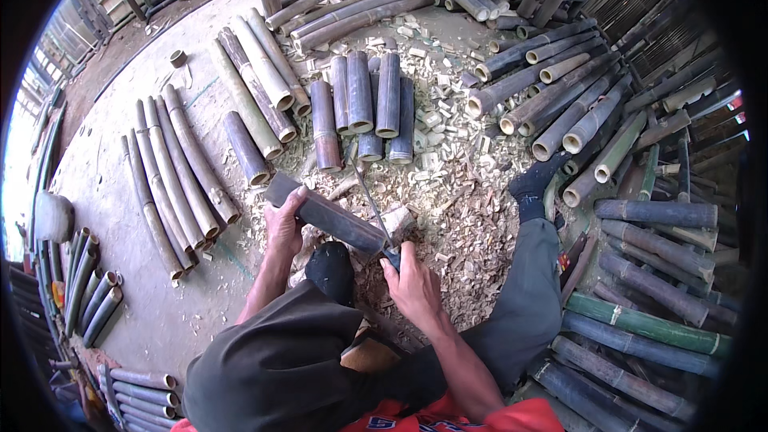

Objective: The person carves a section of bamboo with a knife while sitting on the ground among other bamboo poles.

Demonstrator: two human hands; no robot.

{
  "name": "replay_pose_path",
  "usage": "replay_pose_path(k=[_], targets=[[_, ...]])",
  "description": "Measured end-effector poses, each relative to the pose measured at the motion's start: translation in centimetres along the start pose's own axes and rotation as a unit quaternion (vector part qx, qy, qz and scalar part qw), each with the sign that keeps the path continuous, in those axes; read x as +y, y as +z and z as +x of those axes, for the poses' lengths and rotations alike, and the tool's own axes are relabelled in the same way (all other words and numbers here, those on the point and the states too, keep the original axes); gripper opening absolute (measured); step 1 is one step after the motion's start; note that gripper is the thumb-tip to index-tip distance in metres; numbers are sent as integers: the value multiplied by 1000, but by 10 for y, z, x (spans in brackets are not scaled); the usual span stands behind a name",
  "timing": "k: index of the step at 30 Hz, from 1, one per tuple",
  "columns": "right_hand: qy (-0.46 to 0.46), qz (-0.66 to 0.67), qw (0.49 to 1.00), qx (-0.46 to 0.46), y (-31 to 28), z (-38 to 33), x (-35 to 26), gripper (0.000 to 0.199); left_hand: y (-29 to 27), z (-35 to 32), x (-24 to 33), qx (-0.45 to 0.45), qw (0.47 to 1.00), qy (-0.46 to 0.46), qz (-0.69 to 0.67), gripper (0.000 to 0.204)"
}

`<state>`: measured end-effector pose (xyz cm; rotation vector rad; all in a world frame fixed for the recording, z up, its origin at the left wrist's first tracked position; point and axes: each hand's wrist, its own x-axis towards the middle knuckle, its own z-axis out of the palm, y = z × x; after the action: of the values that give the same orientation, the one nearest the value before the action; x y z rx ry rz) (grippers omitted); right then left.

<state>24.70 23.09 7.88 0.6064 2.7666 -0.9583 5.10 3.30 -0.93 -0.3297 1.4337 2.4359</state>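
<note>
One knife (370,198) out there, one bamboo length (340,222) held up, and straight ahead six short dark tubes (388,96) lay bunched together, with one lone tube (246,148) just off to their left; then four longer poles (244,100) toward the far edge of the floor (144,320), about five slim poles (193,152) nearer its left edge, one small ring (178,58) out toward its far left, and two socked feet, the left foot (330,272) just under the bamboo, the right foot (528,188) well apart, while the stacks (656,212) along the floor's right edge ran too deep to count! And what a look at that length: dark grey-brown, straight, tilted on a slant, its lower right end down by a pale wood block (398,220) above a thick scatter of chips (472,232), though whether it rested on the block I could not tell. The left hand (286,220) had it, wrapped round close to its upper left end, thumb laid along it, so the length stretched from that grip down and rightward; and there, just below the lower end, the right hand (416,282) was clenched on the knife's handle, the long narrow blade pointing up and away beside the bamboo, contact between them too hard to call
</note>
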Motion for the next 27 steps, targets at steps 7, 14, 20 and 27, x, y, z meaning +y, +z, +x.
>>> replay_pose_path(k=[7, 14, 20, 27], targets=[[90, -31, 995, -27, 41, 4, 47, 35, 19, -4, -5, 53, 997, 20, 47, 45], [-38, 86, 993, 71, -10, -5, -3, 37, 7, -7, -1, 20, 999, 44, -6, 40], [56, -29, 998, -20, 44, 4, 63, 38, 7, -5, -4, -40, 999, 16, 3, 38], [-42, 119, 989, 76, -15, -9, 3, 36, -10, -2, 9, -70, 995, -34, 56, 40]])
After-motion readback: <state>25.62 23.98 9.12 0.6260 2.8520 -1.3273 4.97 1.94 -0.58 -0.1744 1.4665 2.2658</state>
